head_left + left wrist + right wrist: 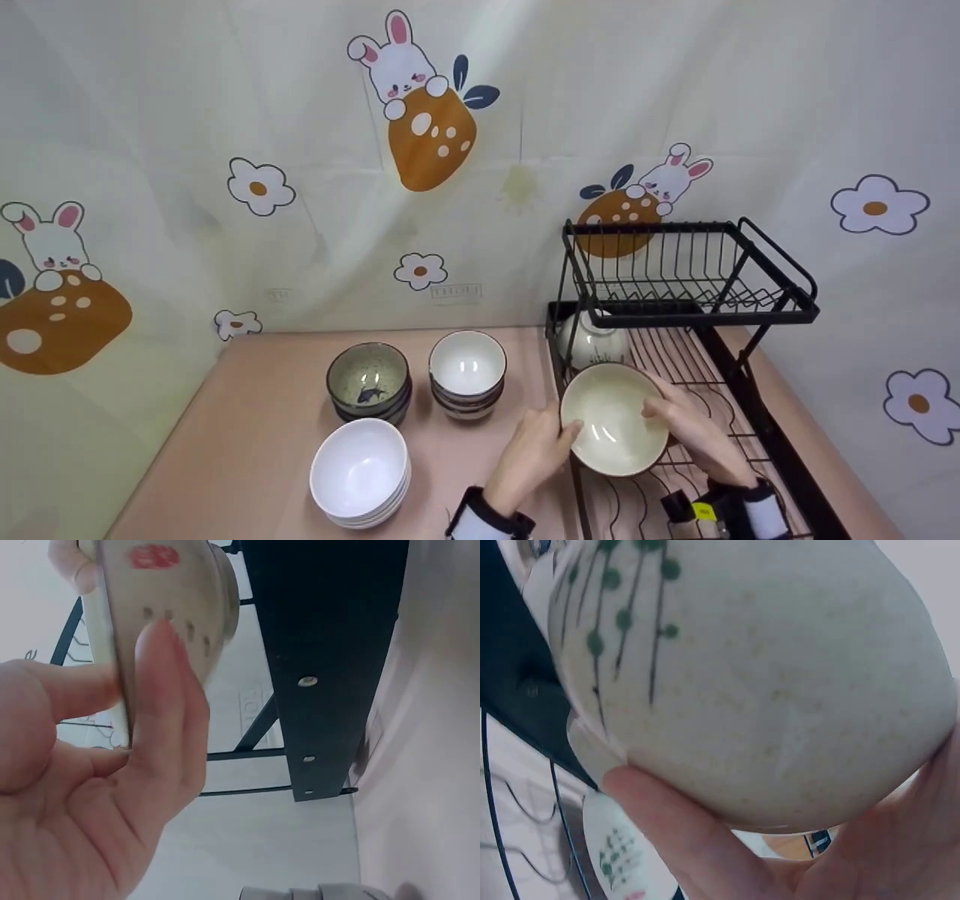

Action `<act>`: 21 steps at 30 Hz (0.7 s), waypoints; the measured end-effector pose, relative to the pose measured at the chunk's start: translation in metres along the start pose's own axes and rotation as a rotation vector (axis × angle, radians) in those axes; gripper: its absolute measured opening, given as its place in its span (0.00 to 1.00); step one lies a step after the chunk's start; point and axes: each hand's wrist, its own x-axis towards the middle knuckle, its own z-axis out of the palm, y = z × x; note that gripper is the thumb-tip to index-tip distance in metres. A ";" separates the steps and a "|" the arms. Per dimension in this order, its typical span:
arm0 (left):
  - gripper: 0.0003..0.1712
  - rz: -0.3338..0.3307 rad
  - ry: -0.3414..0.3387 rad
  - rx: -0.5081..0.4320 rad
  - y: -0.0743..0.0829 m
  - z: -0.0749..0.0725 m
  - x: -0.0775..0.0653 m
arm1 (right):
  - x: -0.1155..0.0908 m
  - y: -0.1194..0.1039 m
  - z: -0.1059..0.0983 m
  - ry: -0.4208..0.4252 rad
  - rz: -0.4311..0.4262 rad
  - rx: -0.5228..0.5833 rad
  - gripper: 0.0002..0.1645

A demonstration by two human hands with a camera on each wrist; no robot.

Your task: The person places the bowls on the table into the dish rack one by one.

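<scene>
A cream bowl with a brown rim (611, 420) is held between both hands over the lower level of the black dish rack, its inside facing the head camera. My left hand (532, 454) pinches its left rim, thumb inside and fingers on the outer wall. On the right side, my right hand (697, 431) grips the rim with the thumb inside. In the left wrist view the bowl's outer wall (169, 596) bears a red mark, and in the right wrist view that wall (780, 690) shows green dots on dark stems. Another patterned bowl (596, 343) rests tipped in the rack behind.
The two-level black dish rack (739, 367) stands at the right, its upper basket (690, 319) overhanging the back. Left of it on the pink table (262, 420) are stacks of green bowls (367, 375), dark-rimmed white bowls (468, 367) and plain white bowls (360, 472).
</scene>
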 end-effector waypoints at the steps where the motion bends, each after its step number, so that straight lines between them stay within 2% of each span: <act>1: 0.17 -0.029 -0.027 -0.006 0.001 0.001 0.000 | 0.001 0.001 -0.001 0.010 0.004 -0.009 0.46; 5: 0.22 -0.132 -0.120 0.002 0.004 0.006 -0.001 | 0.004 0.002 -0.008 0.051 0.028 -0.107 0.45; 9: 0.20 -0.184 -0.163 0.020 0.006 0.015 -0.003 | 0.005 0.003 -0.015 0.085 0.065 -0.195 0.43; 11: 0.21 -0.184 -0.147 0.059 0.007 0.022 -0.004 | 0.005 0.004 -0.019 0.089 0.075 -0.207 0.43; 17: 0.25 -0.170 -0.008 0.252 0.006 0.042 -0.007 | 0.004 0.006 -0.028 0.108 0.061 -0.252 0.44; 21: 0.22 -0.172 0.057 0.332 0.003 0.054 -0.008 | 0.005 0.009 -0.031 0.139 0.039 -0.303 0.41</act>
